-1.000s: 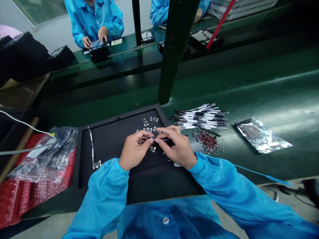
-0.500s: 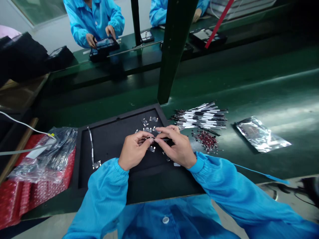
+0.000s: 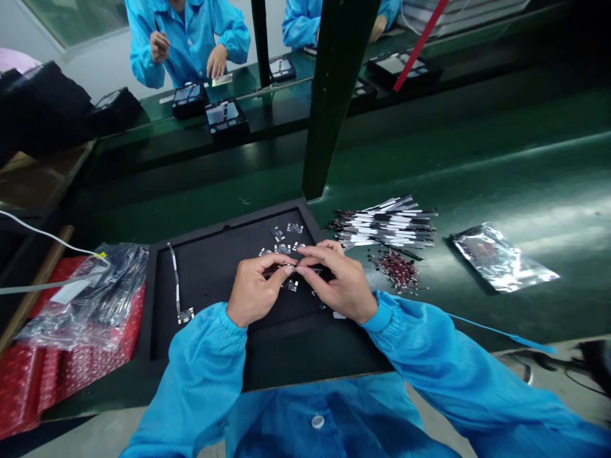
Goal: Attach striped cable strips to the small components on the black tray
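My left hand [image 3: 255, 289] and my right hand [image 3: 342, 285] meet fingertip to fingertip over a black foam tray [image 3: 153, 280]. Thumb and forefinger of the left hand pinch what looks like a small circuit board [image 3: 287, 265], mostly covered by the fingers. My right hand is closed in a pinch at the same spot; what lies in its fingertips is too small to make out. Several loose circuit boards [image 3: 294, 228] lie around and beneath the hands. At the tray's left side lies another board [image 3: 185, 315] with a white flat cable [image 3: 176, 283] running up from it.
Right of the tray lie a pile of flat cables [image 3: 389, 226], a heap of tiny red-wired parts [image 3: 400, 270] and a silver bag [image 3: 503, 254]. Clear plastic bags [image 3: 107, 299] rest on red bubble wrap [image 3: 71, 378] at left. A green post [image 3: 329, 121] rises behind the tray.
My hands stay nearly still, fingertips together. Across the bench, a co-worker has let go of a black case; two cases now stand there, and one hand is raised.
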The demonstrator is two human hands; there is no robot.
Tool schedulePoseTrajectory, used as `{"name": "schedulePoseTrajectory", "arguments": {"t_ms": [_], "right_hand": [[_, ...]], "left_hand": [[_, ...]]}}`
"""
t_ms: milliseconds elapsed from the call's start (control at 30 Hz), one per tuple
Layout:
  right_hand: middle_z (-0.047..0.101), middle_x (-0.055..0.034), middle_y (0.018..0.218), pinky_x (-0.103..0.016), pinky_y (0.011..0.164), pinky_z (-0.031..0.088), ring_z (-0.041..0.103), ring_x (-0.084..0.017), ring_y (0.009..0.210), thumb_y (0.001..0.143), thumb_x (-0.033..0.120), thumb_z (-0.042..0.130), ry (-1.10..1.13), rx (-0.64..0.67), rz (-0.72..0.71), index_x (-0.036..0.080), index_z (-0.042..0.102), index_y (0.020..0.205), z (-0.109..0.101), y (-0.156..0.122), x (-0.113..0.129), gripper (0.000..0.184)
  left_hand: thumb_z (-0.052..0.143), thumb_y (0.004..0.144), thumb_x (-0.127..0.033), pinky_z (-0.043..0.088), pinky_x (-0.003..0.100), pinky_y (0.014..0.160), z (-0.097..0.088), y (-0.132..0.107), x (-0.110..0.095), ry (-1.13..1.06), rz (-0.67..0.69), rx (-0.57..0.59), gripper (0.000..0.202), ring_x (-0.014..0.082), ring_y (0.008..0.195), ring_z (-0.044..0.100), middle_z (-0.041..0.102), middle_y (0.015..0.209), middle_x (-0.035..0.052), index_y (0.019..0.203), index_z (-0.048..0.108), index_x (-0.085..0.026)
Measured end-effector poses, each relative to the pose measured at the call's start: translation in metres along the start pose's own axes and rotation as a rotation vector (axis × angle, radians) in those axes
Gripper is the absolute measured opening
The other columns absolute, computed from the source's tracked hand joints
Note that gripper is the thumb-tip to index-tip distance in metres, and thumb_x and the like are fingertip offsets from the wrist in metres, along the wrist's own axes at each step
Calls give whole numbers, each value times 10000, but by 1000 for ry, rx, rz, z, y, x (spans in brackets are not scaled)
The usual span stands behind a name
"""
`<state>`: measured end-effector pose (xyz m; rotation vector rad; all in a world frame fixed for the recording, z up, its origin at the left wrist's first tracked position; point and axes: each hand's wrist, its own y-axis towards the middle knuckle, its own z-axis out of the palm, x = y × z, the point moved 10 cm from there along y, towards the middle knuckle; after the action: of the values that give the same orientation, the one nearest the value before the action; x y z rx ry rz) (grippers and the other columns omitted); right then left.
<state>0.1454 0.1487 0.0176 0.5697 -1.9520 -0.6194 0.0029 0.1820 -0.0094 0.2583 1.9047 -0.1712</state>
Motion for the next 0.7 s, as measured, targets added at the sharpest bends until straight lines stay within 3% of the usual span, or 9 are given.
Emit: {"name": "schedulePoseTrajectory", "arguments": {"t_ms": [233, 433, 600, 700], "right_hand": [[769, -24, 865, -457, 928, 500, 695, -194, 780, 936, 178, 614, 1, 4, 2, 231, 632, 1173, 1, 0, -1, 244], [738, -29, 843, -448, 911, 495, 650, -180, 729, 922, 158, 631, -43, -29, -16, 222, 668, 1077, -4, 0, -2, 172], [742, -31, 866, -447, 912, 488, 661, -183, 747, 913, 183, 645, -48, -9, -25, 224, 681, 1040, -4, 1, -2, 138], [744, -38, 874, -438, 883, 485, 673, -189, 777, 915, 187, 637, -38, 24, -32, 222, 688, 966, -2, 3, 0, 81]], "left_hand": [[718, 848, -281, 583, 320, 801, -1, 0, 2, -16, -7, -12, 127, 225, 851, 737, 788, 889, 50, 911, 792, -199], [736, 834, -266, 591, 313, 854, 3, -1, 0, -110, 16, -18, 210, 217, 956, 726, 759, 1043, 77, 1026, 742, -182], [706, 853, -255, 579, 252, 728, 3, -2, 7, -131, -28, -24, 117, 171, 792, 726, 735, 838, 39, 927, 701, -164], [715, 846, -267, 569, 249, 704, 2, -2, 6, -91, -13, -23, 118, 172, 784, 717, 736, 846, 40, 914, 719, -170]]}}
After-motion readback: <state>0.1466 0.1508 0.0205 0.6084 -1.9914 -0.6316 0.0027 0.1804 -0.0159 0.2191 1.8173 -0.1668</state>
